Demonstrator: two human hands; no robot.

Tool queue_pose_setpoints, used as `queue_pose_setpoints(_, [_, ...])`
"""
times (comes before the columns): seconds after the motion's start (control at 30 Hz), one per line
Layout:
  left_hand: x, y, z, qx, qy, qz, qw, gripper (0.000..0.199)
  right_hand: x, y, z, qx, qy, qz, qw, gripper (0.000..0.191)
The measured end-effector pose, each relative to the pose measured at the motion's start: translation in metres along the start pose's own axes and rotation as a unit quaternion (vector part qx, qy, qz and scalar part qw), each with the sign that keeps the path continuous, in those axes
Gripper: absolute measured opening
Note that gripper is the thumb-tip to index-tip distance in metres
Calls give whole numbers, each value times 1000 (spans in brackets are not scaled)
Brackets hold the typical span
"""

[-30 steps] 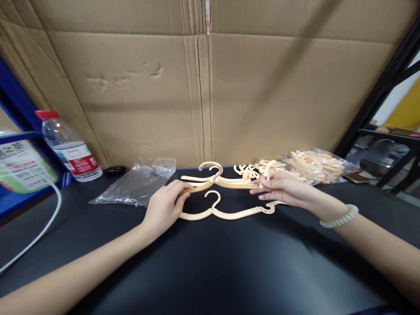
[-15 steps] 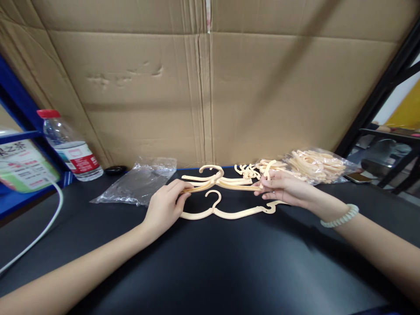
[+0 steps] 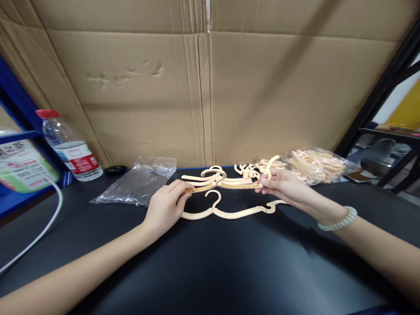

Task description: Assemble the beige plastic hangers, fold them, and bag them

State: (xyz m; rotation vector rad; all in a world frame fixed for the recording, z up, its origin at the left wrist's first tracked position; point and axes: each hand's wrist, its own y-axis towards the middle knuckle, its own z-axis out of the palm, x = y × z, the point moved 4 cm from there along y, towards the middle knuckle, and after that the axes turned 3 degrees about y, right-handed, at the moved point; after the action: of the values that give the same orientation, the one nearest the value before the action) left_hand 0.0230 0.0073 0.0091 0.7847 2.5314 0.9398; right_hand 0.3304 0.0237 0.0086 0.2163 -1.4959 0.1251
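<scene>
Left hand point(image 3: 167, 200): closed at the fingertips, grasping the left end of the held hanger point(image 3: 236, 185).
Right hand point(image 3: 284, 186): closed at thumb and fingers, grasping the lower end of a curved piece point(image 3: 272, 162) at the right end of the held hanger; fitted with a beaded bracelet point(image 3: 337, 221) at the wrist.
Held hanger: spanning both hands, pale, hook toward the far edge of the counter point(image 3: 210, 271).
Curved piece: tilted, free end pointing up and to the right.
Front hanger point(image 3: 236, 215): flat on the counter, nearer the near edge than the held hanger; left end partly hidden by the left hand.
Hooked end piece point(image 3: 269, 208): at the right end of the front hanger, below the right hand.
Rear hanger parts point(image 3: 197, 178): just behind the held hanger, partly covered by it.
Small hooked pieces point(image 3: 246, 171): heaped near the far edge.
Filled bag point(image 3: 318, 166): clear, packed with pale strips, toward the far right corner.
Phone-like object point(image 3: 358, 177): flat, just right of the filled bag.
Flattened bag point(image 3: 141, 179): clear, left of the hangers, near the far edge.
Bottle point(image 3: 77, 153): red-capped, by the far left corner.
Dark oval object point(image 3: 114, 169): between bottle and flattened bag.
White cable point(image 3: 54, 218): curved along the left side.
</scene>
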Motion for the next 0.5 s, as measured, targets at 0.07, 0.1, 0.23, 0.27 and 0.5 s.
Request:
queue_pose_setpoints(0.07, [0,0,-1,2,-4,0,1000,14,0,0,2,-7,-3,-10,1000,31])
queue_pose_setpoints(0.1, [0,0,-1,2,-5,0,1000,14,0,0,3,-12,-4,-15,1000,32])
queue_pose_setpoints(0.23, [1,-1,0,6,-9,-2,1000,13,3,-1,5,-33,-12,-32,999,33])
queue_pose_setpoints(0.27, [1,-1,0,9,-10,-4,1000,13,4,-2,6,-37,-17,-37,999,32])
queue_pose_setpoints(0.5, [3,-2,2,16,-7,-9,1000,15,6,-3,7,-50,-44,-61,996,31])
